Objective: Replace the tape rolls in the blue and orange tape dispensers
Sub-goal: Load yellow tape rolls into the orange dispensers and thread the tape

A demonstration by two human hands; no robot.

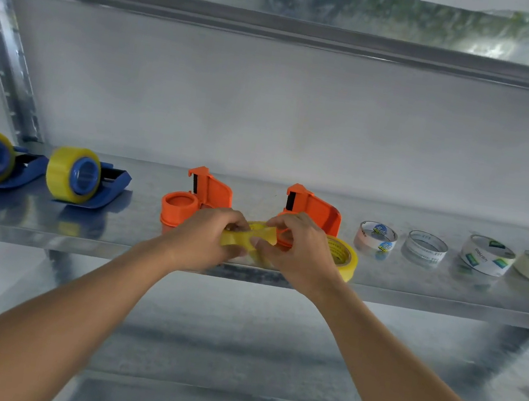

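You're pinching the yellow tape roll (252, 238) with your left hand (205, 236) and right hand (297, 249) at the shelf (44, 227) front edge, probably freeing its end for the empty orange dispenser (196, 198) just behind.

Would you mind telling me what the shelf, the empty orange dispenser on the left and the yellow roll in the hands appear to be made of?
The grey metal shelf looks like galvanised steel: mottled, shiny, mirroring the things on it. The empty orange tape dispenser seems moulded plastic, uniform in colour with a dull sheen. The yellow tape roll held by the left hand and right hand looks like glossy translucent plastic film, probably on a printed card core.
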